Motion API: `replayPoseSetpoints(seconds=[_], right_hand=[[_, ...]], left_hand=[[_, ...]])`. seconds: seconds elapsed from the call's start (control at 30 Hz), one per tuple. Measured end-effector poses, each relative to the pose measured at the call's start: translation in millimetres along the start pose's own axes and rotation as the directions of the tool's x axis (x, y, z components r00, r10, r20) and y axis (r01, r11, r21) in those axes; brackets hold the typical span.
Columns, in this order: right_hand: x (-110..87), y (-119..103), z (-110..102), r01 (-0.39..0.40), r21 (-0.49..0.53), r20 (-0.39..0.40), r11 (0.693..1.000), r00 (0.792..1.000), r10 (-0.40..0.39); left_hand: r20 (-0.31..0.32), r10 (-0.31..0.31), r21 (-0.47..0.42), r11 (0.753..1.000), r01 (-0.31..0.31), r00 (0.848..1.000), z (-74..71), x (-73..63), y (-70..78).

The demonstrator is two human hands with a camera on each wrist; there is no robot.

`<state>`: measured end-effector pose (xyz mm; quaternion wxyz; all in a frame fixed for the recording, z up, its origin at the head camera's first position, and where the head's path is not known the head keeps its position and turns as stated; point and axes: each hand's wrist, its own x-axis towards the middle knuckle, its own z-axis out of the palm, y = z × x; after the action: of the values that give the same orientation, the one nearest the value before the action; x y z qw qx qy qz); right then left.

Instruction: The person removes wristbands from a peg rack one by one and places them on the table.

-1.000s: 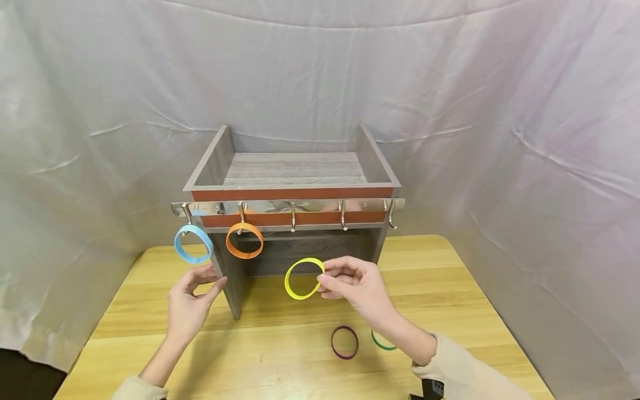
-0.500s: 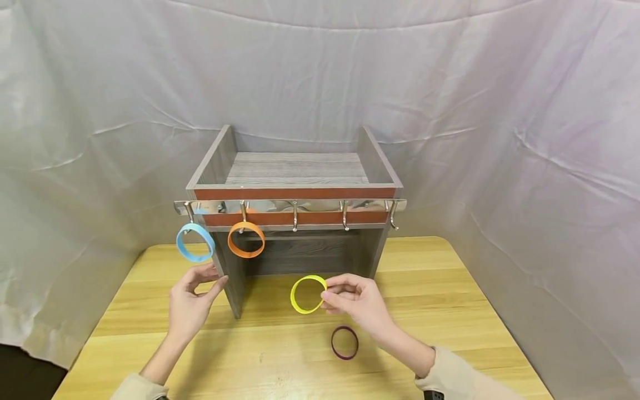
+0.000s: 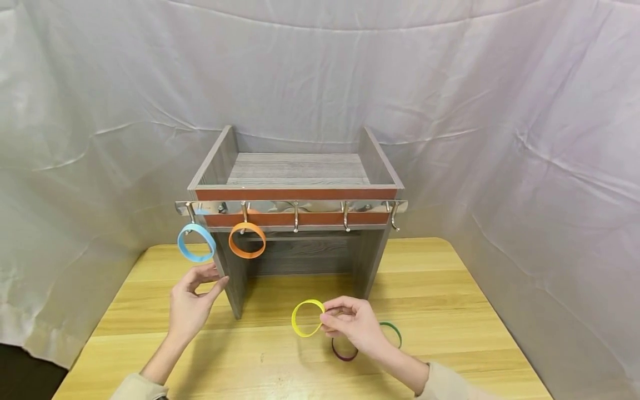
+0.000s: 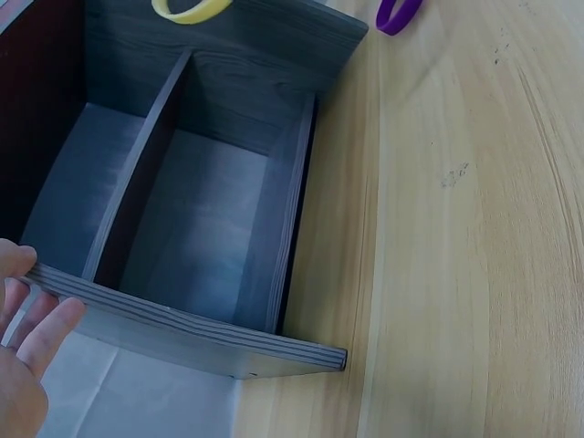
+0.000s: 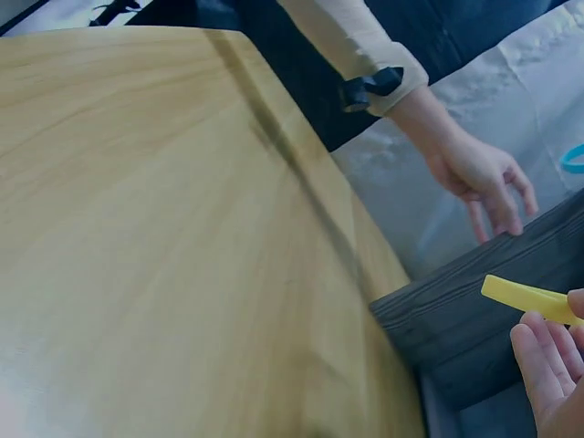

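Observation:
My right hand (image 3: 352, 325) pinches a yellow silicone wristband (image 3: 295, 318) by its right side, low over the table in front of the grey wooden shelf (image 3: 300, 188). In the right wrist view the yellow band shows nearly edge-on. My left hand (image 3: 189, 303) holds the front edge of the shelf's left side panel (image 3: 232, 291), with thumb and fingers on opposite faces, as the left wrist view shows. A blue wristband (image 3: 181, 244) and an orange wristband (image 3: 231, 244) hang from the two leftmost hooks of the metal hook rail (image 3: 320, 206).
A purple wristband (image 3: 345, 358) and a green wristband (image 3: 398, 331) lie on the wooden table (image 3: 450, 311), partly hidden by the right hand and forearm. The rail's three hooks further right carry no band. Grey cloth (image 3: 300, 72) surrounds the table at the back and sides.
My right hand has come down toward the table with the yellow wristband, now partly covering the purple one. The green band shows again. The left hand stays on the side panel.

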<state>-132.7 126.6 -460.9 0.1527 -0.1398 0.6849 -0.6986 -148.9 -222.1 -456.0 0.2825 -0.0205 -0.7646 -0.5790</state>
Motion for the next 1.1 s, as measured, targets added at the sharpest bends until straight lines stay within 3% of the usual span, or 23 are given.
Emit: replayPoseSetpoints(seconds=[0.53,1.1], right_hand=[[-2.5,37,5,-0.135,0.039,-0.01,0.99,0.991,0.135],[-4.2,63,13,-0.212,0.076,-0.002,0.974,0.977,0.213]], left_hand=[[-0.01,0.019,-0.008,1.0,-0.019,1.0,-0.3,0.6,0.0],[-0.006,0.009,-0.01,1.0,-0.009,1.0,0.5,0.2,-1.1]])
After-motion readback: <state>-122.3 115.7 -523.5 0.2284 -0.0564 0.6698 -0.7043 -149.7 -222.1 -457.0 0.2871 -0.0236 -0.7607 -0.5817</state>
